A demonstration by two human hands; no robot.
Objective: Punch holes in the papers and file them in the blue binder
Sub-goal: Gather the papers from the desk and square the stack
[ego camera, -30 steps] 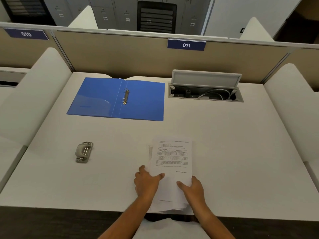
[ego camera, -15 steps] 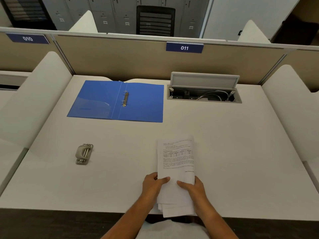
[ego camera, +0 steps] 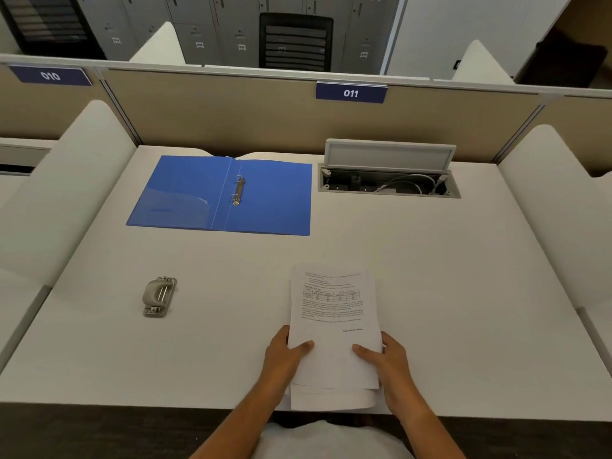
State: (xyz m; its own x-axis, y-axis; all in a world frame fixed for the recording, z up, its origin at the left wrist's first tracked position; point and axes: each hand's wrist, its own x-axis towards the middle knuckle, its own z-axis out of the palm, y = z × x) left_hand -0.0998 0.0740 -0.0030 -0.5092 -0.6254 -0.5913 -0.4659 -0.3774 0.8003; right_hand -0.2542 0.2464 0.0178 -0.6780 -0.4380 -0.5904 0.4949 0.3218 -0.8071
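Gripping papers (ego camera: 334,326) at both side edges: left hand (ego camera: 284,359), right hand (ego camera: 390,362), thumbs on top.

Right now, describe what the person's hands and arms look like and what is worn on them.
The left hand and right hand are bare: no gloves, rings, watch or bracelet show. Both forearms are uncovered to the bottom edge of the frame, with no sleeves in view. A white garment shows between the forearms, at the lap or torso.

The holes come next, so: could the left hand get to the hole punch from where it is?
Probably yes. Bare desk lies between the left hand and the hole punch, but that hand grips the papers and must let go first.
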